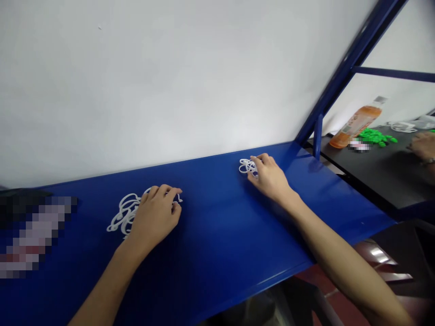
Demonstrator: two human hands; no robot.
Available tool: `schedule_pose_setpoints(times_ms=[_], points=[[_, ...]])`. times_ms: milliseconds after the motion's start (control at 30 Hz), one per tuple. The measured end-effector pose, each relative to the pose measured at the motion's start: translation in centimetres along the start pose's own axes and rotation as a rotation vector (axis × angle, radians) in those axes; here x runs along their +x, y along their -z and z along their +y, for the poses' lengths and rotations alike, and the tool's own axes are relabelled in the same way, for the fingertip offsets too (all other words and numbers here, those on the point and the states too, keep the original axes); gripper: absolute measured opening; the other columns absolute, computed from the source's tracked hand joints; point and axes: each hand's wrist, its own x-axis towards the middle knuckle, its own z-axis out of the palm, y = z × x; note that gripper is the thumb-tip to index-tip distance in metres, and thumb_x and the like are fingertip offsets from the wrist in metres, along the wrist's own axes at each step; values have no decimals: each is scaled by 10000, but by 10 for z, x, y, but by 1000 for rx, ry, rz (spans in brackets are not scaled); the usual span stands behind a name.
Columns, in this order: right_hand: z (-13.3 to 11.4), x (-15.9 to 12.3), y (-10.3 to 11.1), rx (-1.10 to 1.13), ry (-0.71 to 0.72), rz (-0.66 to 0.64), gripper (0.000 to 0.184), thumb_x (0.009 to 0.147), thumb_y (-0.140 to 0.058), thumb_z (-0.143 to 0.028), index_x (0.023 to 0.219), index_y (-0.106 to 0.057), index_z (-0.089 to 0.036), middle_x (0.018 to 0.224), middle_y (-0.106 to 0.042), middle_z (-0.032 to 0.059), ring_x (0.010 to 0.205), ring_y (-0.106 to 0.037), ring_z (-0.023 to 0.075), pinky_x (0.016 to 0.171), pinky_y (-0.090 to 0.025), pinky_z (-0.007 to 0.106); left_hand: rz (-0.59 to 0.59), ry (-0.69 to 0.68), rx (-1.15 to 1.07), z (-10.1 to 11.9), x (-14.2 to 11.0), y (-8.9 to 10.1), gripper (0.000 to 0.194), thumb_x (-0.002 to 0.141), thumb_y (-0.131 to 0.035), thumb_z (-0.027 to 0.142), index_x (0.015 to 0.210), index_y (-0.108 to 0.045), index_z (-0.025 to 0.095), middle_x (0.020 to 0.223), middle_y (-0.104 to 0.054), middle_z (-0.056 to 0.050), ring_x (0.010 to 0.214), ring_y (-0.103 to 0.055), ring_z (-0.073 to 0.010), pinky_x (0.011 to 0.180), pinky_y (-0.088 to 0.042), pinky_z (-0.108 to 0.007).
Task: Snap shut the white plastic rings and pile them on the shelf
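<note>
view of a blue tabletop [210, 226] set against a white wall [163, 90], with two bare hands at work. the left hand [154, 215] lies over the larger pile of white looped cords [125, 213], palm down and fingers bent, thumb apart from forefinger; a strand shows by the fingertips, but whether it is gripped cannot be told. the right hand [271, 180] reaches to the smaller bunch of white loops [245, 166], nearer the far edge of the tabletop; its thumb and forefinger stand apart at the loops, and a firm hold cannot be made out. the two groups of loops lie well apart, both directly on the blue surface.

right: beyond a blue metal frame [340, 81], a black table [384, 170] bears a clear plastic bottle [358, 124] containing orange liquid, with a label around its middle; it appears slanted in this view. just beside it lies a heap of bright green pieces [374, 136]. another person's hand [423, 146] is at the right margin.

left: a blurred-out item [39, 235] lies beside dark material [20, 203].
</note>
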Motion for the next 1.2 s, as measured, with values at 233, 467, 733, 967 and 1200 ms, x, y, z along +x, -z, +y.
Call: schedule_pose_setpoints(times_ms=[233, 467, 733, 967, 1200], points=[[32, 6, 2, -114, -249, -56, 416, 888, -581, -300, 1271, -592, -138, 1134, -601, 182, 1034, -575, 323, 849, -507, 410, -80, -13, 3, -10, -1, -11, 337, 893, -414, 266, 1093, -683, 224, 1119, -697, -106, 1104, -586, -315, 945, -424, -477], [64, 16, -21, 158, -339, -142, 429, 872, -591, -297, 1262, -623, -122, 1055, -694, 134, 1031, -626, 258, 902, -482, 336, -15, -9, -45, -3, -1, -11, 296, 926, -434, 348, 1047, -676, 228, 1022, -738, -89, 1042, -588, -320, 887, -384, -465], [69, 21, -26, 164, -359, -156, 367, 951, -414, -229, 1208, -658, -133, 1110, -714, 125, 1062, -645, 226, 900, -466, 288, 81, 22, -58, 3, 0, -5, 289, 943, -444, 396, 1039, -662, 233, 943, -751, -57, 1015, -600, -313, 909, -349, -467], [67, 17, -25, 84, -392, -132, 412, 989, -334, -259, 1222, -640, -110, 1157, -675, 191, 1118, -614, 288, 967, -436, 364, 195, 14, -111, 6, 0, -1, 255, 937, -476, 410, 1008, -638, 227, 865, -736, -42, 949, -618, -286, 887, -368, -431], [66, 16, -26, 39, -399, -145, 398, 999, -337, -255, 1241, -619, -113, 1162, -656, 179, 1116, -600, 269, 960, -439, 340, 322, -59, -213, 7, 0, -1, 187, 923, -537, 380, 954, -625, 218, 795, -703, -13, 839, -633, -227, 872, -411, -389]])
